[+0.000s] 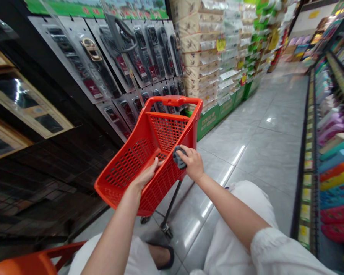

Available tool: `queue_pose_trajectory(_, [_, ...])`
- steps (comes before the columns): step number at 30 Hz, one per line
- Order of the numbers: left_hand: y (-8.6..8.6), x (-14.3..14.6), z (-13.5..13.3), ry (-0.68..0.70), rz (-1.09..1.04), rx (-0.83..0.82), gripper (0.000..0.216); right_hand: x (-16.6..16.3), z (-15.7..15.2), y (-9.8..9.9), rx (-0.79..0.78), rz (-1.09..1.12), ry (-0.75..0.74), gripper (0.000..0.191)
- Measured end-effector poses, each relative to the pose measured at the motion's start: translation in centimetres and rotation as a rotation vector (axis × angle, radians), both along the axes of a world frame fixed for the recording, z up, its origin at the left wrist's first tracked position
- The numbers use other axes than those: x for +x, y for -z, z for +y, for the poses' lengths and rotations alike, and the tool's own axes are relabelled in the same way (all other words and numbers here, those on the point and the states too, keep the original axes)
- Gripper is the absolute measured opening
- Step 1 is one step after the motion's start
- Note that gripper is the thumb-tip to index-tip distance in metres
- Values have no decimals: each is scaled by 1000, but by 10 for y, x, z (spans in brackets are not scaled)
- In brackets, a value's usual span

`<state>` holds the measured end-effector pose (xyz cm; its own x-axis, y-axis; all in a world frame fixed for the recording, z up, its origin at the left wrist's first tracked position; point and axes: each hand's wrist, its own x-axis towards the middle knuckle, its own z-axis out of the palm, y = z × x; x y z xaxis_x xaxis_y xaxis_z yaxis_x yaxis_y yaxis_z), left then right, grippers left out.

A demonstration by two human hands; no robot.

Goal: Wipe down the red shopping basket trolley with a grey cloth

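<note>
While the left hand [145, 176] presses flat-fingered against the inside of the red basket [137, 164], steadying its near wall, the right hand [192, 163] is clenched around a grey cloth [178, 157] and holds it against the basket's rim. That bracing seems to keep the wheeled basket from rolling on the glossy floor [255, 145]. Bunched in the right grip, the cloth sits just beside the left fingertips, with belts on display racks [103, 68] beyond.

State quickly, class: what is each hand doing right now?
Left hand: open, fingers resting on the rim of the red basket.
Right hand: closed, holding a grey cloth against the basket's rim.
</note>
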<state>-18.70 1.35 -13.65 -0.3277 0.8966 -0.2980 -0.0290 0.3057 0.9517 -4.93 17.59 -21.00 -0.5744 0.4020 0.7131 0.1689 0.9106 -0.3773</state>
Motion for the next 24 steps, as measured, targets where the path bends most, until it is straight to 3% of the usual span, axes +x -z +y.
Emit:
queue_pose_trajectory(4, [-8,5,0,-34,108,1,71,-16,28,15,-485,339,251,48])
queue_pose_trajectory(6, [-11,6,-1,-6,121,8,70,-21,42,15,-590,454,338,46])
queue_pose_trajectory(11, [-8,4,-4,59,76,-10,72,-18,64,-6,-363,306,304,55])
queue_pose_trajectory(14, [-6,4,-7,57,62,-14,69,-15,60,-4,-261,150,307,61])
queue_pose_trajectory(19, [-10,8,-10,53,24,-21,65,-18,41,14,-292,64,379,65])
queue_pose_trajectory(24, [-13,10,-10,49,21,-19,63,-16,55,-10,-246,99,345,62])
